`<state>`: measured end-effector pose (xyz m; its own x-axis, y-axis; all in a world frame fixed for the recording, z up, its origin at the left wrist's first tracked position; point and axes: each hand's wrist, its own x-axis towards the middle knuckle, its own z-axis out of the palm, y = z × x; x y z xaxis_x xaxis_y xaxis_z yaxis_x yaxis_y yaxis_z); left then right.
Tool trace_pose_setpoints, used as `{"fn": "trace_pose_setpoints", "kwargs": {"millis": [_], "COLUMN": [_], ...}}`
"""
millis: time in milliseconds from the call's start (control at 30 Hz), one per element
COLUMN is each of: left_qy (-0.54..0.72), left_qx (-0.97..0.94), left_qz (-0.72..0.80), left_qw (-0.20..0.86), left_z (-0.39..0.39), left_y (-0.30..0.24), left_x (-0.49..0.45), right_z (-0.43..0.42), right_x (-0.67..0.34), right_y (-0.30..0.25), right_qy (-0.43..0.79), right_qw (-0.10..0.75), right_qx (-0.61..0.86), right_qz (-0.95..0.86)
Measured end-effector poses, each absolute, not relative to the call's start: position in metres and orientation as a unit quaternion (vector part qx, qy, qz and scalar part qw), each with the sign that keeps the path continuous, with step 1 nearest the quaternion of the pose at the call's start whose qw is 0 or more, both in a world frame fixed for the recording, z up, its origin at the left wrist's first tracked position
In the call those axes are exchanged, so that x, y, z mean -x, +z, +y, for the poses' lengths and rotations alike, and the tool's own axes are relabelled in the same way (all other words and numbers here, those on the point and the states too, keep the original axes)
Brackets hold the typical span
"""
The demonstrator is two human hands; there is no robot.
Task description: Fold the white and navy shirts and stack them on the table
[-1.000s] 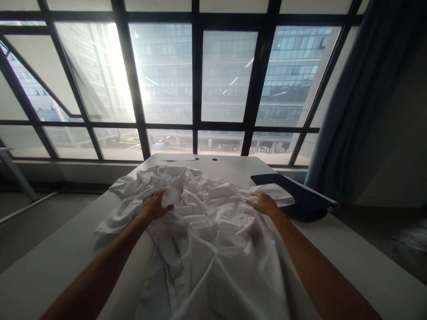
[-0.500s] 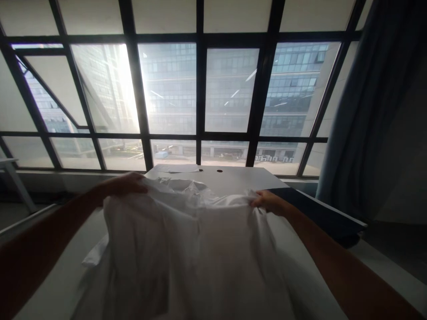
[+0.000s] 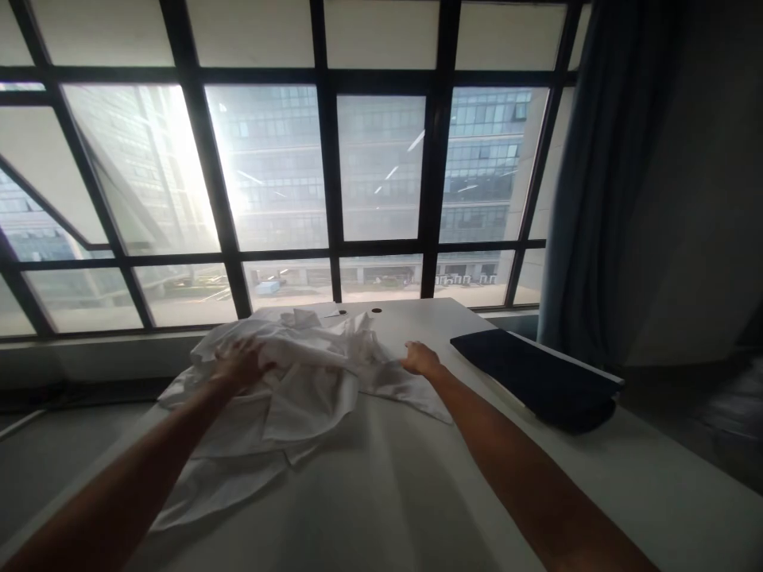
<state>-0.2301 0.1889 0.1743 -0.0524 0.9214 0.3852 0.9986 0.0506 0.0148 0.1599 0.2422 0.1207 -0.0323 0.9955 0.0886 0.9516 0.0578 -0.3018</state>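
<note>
A crumpled white shirt (image 3: 313,401) lies in loose folds on the white table (image 3: 381,492), mostly left of centre. On its upper left part rests my left hand (image 3: 242,361), palm down, with the fingers spread over the cloth. At the shirt's right side, my right hand (image 3: 422,359) has its fingers pinched together on the edge of the fabric. The fingertips of this hand are small and dim. One flap of the shirt trails toward the near left edge of the table.
A folded dark navy cloth (image 3: 536,381) lies on a flat pale board at the table's right. Two cable holes (image 3: 377,311) show near the far edge. Behind stand large framed windows (image 3: 381,167), with a blue-grey curtain (image 3: 587,199) at the right.
The white shirt was held up and spread between both hands; now it lies lowered and bunched on the table. My left hand has loosened its grip, and the view has turned right.
</note>
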Motion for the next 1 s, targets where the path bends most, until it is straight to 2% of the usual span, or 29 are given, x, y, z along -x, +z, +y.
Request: {"fn": "trace_pose_setpoints", "kwargs": {"millis": [133,200,333,433,600,700,767,833,933,1000], "left_qy": [-0.004,0.017,0.003,-0.002,-0.022,-0.054,-0.115,-0.210,-0.341,-0.383], "left_qx": [0.775,0.773,0.753,0.737,0.713,0.700,0.702,0.732,0.800,0.804], "left_qz": [-0.632,-0.633,-0.657,-0.676,-0.701,-0.712,-0.700,-0.643,-0.492,-0.438], "left_qw": [0.011,-0.021,-0.020,-0.013,-0.005,0.023,0.065,0.077,-0.043,-0.125], "left_z": [0.160,0.147,0.134,0.129,0.131,0.130,0.121,0.102,0.064,0.045], "left_y": [0.071,0.038,0.010,0.007,0.004,0.005,0.010,0.020,0.039,0.054], "left_x": [0.188,0.184,0.195,0.197,0.190,0.180,0.158,0.120,0.054,0.027], "right_z": [0.208,0.187,0.158,0.154,0.152,0.133,0.113,0.090,0.061,0.050], "right_x": [-0.283,-0.345,-0.424,-0.442,-0.422,-0.380,-0.339,-0.293,-0.234,-0.214], "right_y": [0.074,0.058,0.044,0.058,0.132,0.177,0.197,0.208,0.211,0.207], "right_qy": [-0.052,-0.069,0.017,0.032,-0.079,-0.130,-0.117,-0.058,0.036,0.103], "right_qw": [0.081,0.062,0.072,0.146,0.381,0.461,0.473,0.452,0.427,0.422], "right_qx": [0.801,0.843,0.859,0.854,0.830,0.741,0.686,0.635,0.582,0.545], "right_qz": [-0.591,-0.530,-0.507,-0.498,-0.399,-0.472,-0.541,-0.624,-0.691,-0.717]}}
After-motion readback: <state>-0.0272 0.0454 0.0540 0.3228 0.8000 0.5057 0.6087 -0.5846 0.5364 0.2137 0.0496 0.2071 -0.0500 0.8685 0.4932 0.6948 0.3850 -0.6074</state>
